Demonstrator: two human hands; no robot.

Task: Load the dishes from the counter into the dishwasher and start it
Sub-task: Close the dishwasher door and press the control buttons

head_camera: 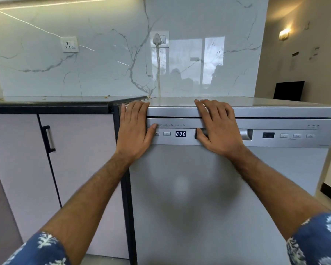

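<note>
While standing close before a silver dishwasher (218, 197) with its door shut, looking down at two bare forearms in blue flower-print sleeves (317, 240). Left hand (136, 129) lying flat against the top left corner of the door, fingers straight and reaching up over the top edge, thumb touching the control panel (180, 133) beside a small button — gripping nothing. Right hand (218, 125) pressing flat near the middle, fingers straight over the top edge, thumb resting at the left end of the recessed door handle (246, 134); holding nothing either. Between the two hands, glowing on the panel, a display (180, 134) reading 8:88. Further right, more buttons sitting in a row. To the left, pale cabinet doors (75, 159) with a dark handle standing beside the machine under a counter (46, 99). Behind, a white marble wall carrying an empty socket (69, 44) at left and a plugged-in white cable (158, 69) hanging down to the far edge of the dishwasher — reflections of a window showing on the wall.
</note>
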